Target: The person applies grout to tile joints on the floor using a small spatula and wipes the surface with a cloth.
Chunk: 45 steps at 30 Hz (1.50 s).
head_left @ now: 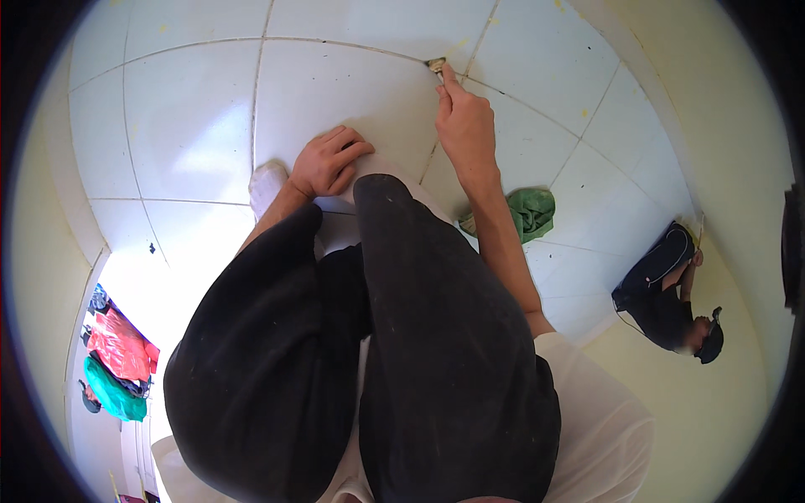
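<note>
My right hand reaches out over the tiled floor, its index finger stretched along a small hand tool with a flared head. The head's dark edge meets a grout line between tiles; whether it is a brush or a scraper is unclear. Beside my knee, my left hand is low over the floor, fingers curled inward; whatever they hold, if anything, is hidden. A crumpled green cloth lies to the right of my right forearm. A pale foot covering shows next to my left wrist.
My bent knees in black trousers fill the middle. At the right, another person in dark clothes and a cap is low by the wall. Far left, beyond a bright opening, are red sheeting and a person in teal.
</note>
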Motion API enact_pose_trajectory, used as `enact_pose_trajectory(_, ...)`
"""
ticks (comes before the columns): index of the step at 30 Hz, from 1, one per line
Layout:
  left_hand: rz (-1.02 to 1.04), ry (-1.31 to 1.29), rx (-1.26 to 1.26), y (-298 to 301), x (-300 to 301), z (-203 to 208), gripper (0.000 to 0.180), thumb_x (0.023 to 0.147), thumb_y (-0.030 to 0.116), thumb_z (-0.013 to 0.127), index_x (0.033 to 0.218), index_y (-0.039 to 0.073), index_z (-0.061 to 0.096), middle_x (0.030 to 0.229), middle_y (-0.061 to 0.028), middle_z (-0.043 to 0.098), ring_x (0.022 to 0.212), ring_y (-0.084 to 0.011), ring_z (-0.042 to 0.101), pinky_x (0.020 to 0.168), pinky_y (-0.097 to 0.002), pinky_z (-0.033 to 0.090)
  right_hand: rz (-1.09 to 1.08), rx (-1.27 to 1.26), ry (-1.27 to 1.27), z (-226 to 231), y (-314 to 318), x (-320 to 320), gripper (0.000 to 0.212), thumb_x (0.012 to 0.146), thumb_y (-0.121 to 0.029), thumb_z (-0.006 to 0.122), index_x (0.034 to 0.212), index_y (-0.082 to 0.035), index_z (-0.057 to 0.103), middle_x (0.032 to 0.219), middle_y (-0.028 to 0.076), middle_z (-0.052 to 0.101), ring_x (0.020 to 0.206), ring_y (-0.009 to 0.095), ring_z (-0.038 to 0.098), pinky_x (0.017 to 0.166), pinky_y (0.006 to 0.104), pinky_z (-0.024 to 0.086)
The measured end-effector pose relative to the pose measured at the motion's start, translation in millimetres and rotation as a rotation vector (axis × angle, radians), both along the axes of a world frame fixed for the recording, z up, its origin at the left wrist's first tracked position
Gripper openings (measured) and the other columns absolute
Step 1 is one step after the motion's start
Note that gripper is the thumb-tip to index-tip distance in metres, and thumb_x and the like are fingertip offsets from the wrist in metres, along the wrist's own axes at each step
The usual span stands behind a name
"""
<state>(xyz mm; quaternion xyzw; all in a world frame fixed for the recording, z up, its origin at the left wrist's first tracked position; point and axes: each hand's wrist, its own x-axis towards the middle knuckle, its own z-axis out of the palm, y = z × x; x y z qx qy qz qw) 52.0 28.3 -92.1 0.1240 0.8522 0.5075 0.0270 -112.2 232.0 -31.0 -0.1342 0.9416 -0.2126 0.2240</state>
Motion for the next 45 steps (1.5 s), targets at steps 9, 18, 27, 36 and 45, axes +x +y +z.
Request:
enact_pose_trajectory(9,-0.012,-0.011,-0.009,-1.3,0.8,-1.0,0.039,0.071,0.009,0.06,0.11,0.006,0.068,0.102,-0.0106,0.062,0.092,-0.0315,0.061,0.082,-0.0395,0.053,-0.006,0.031,-0.042,5.0,-6.3,-4.2,0.039,0.1,-0.017,0.057,0.136,-0.005,0.065,0.076,0.024,0.069,0.07,0.042,0.068,0.07,0.0496,0.055)
enact_pose_trajectory(18,-0.02,-0.036,-0.024,-1.7,1.6,0.6,0.04,0.07,0.009,0.06,0.109,0.006,0.068,0.102,-0.0107,0.062,0.093,-0.0308,0.062,0.081,-0.0394,0.053,0.038,0.056,-0.097,10.2,-8.2,-7.2,0.041,0.1,-0.017,0.057,0.137,-0.003,0.064,0.082,0.024,0.072,0.078,0.043,0.072,0.074,0.0516,0.058)
enact_pose_trajectory(27,-0.021,-0.019,-0.025,0.3,-1.9,1.6,0.039,0.071,0.008,0.06,0.109,0.006,0.068,0.101,-0.0107,0.062,0.093,-0.0308,0.062,0.081,-0.0391,0.054,-0.039,0.04,-0.055,6.4,-6.5,-5.1,0.038,0.1,-0.018,0.057,0.135,-0.005,0.066,0.08,0.025,0.069,0.073,0.043,0.069,0.073,0.0475,0.055)
enact_pose_trajectory(36,-0.005,-0.011,-0.026,-0.5,1.6,-0.1,0.039,0.071,0.008,0.059,0.109,0.006,0.068,0.101,-0.0106,0.062,0.093,-0.0311,0.062,0.081,-0.039,0.053,-0.002,0.122,-0.117,15.1,-6.8,-10.3,0.04,0.1,-0.017,0.056,0.137,-0.004,0.065,0.088,0.025,0.072,0.081,0.044,0.071,0.078,0.0495,0.056)
enact_pose_trajectory(45,-0.011,-0.011,-0.011,0.7,-1.2,0.2,0.039,0.071,0.008,0.059,0.11,0.006,0.068,0.102,-0.011,0.062,0.093,-0.0315,0.062,0.081,-0.0399,0.053,-0.003,0.162,-0.108,14.8,-7.9,-13.1,0.042,0.1,-0.015,0.056,0.14,-0.004,0.062,0.09,0.022,0.075,0.085,0.043,0.073,0.079,0.0507,0.06)
